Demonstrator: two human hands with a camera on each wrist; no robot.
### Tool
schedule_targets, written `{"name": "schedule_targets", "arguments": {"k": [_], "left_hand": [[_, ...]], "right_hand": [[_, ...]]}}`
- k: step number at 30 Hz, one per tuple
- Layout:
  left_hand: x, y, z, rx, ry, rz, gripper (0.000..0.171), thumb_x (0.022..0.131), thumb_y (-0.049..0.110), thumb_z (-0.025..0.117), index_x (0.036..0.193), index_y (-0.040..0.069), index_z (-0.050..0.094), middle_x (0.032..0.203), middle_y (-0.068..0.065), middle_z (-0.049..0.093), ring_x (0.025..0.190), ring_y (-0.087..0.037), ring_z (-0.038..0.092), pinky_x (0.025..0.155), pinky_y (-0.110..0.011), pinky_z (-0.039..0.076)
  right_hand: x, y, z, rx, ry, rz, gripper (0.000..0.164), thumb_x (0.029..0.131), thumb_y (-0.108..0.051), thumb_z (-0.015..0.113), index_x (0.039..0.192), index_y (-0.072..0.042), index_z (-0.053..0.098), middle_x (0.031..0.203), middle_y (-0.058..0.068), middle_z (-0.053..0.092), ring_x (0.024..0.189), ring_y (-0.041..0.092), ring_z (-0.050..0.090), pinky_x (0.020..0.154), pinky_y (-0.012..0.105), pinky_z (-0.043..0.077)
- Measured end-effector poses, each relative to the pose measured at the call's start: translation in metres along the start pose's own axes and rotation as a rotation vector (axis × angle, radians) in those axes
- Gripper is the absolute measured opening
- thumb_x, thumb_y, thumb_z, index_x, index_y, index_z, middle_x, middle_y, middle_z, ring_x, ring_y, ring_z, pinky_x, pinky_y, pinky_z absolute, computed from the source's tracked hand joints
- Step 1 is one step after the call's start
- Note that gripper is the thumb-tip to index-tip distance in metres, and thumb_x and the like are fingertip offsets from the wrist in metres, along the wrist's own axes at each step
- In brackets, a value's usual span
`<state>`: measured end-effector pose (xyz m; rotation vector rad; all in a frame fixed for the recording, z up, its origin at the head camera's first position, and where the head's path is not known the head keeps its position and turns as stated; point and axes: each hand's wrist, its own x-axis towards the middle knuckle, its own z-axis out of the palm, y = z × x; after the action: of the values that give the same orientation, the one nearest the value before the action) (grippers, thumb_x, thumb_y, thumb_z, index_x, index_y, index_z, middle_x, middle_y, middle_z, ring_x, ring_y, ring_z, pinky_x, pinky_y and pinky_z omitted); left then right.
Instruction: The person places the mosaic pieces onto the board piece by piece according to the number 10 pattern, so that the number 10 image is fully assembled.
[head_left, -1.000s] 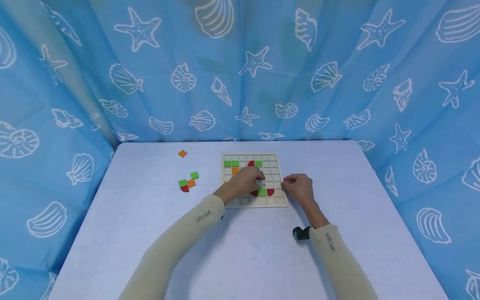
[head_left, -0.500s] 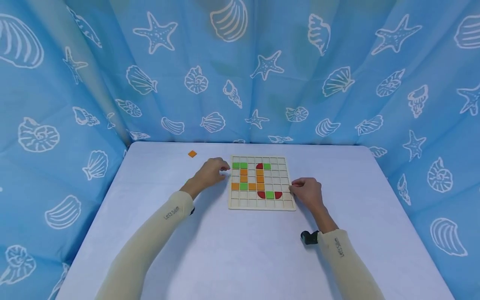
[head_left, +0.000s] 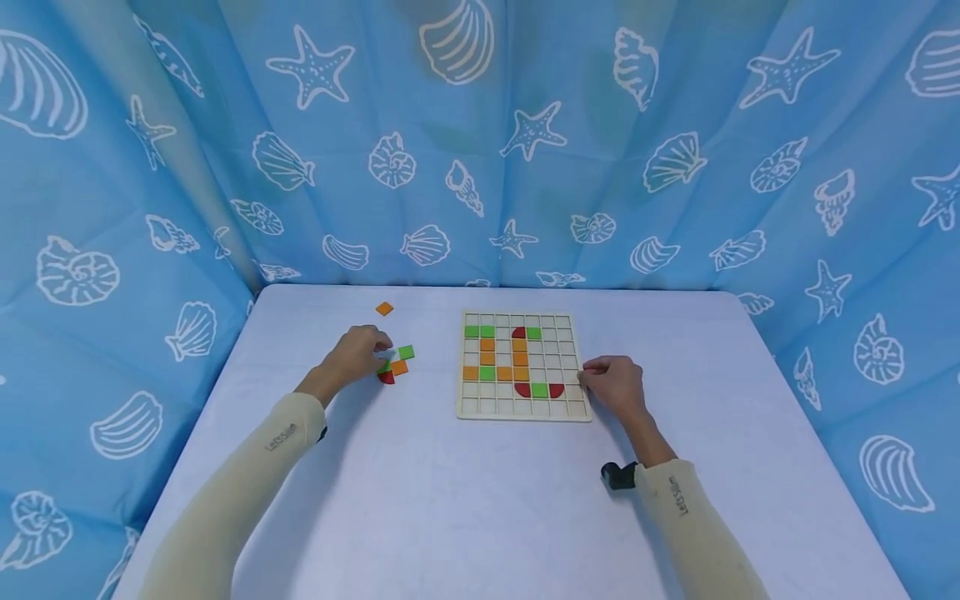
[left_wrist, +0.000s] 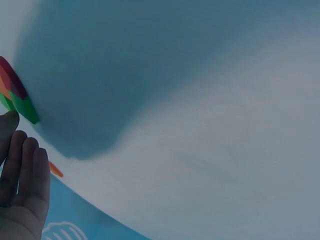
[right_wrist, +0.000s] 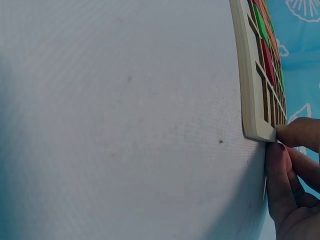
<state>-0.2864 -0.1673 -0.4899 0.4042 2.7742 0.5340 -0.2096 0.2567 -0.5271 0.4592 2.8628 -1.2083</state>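
"How far along is the board point(head_left: 525, 408)?"

"Part-filled, I'd judge. It lies flat on the white table point(head_left: 450, 508), toward the curtain point(head_left: 450, 125). Green, orange and red tiles point(head_left: 521, 358) fill some squares; many are bare."

"What's left?"

"Five loose ones on the person's left: an orange tile point(head_left: 385, 308) alone near the back, and a cluster point(head_left: 400, 367) of two green, one orange, one red. Whether all belong on the board, I can't tell."

"The hands?"

"The left hand point(head_left: 352, 354) is at the cluster, fingers fairly straight, thumb apart, nothing visibly held. The right hand point(head_left: 615, 385) pinches the board's right edge."

"Any writing?"

"The left sleeve point(head_left: 225, 500) and right sleeve point(head_left: 697, 533) each seem to read "Let's Slim". I can make out no other lettering."
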Motion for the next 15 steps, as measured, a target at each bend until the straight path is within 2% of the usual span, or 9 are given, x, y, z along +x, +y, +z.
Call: {"name": "schedule_targets", "arguments": {"k": [7,15], "left_hand": [[-0.0018,-0.0080,0.0018,0.003,-0.038,0.026,0.034,0.085,0.004,0.073,0.119,0.002,0.069,0.108,-0.011,0.066,0.100,-0.026,0.060,0.092,-0.041,0.051],[-0.0014,-0.0076,0.0017,-0.069,-0.068,0.038,0.036,0.083,0.006,0.075,0.118,0.002,0.069,0.112,-0.011,0.065,0.100,-0.026,0.059,0.092,-0.042,0.050]], "right_hand": [[0.0005,0.0005,-0.0022,0.005,0.006,0.006,0.021,0.087,-0.018,0.069,0.100,-0.002,0.073,0.089,0.011,0.068,0.082,0.024,0.061,0.060,0.024,0.047],[0.0031,0.0045,-0.0004,0.005,0.004,-0.024,0.020,0.087,-0.018,0.070,0.099,-0.002,0.073,0.090,0.011,0.070,0.083,0.023,0.063,0.062,0.024,0.049]]}}
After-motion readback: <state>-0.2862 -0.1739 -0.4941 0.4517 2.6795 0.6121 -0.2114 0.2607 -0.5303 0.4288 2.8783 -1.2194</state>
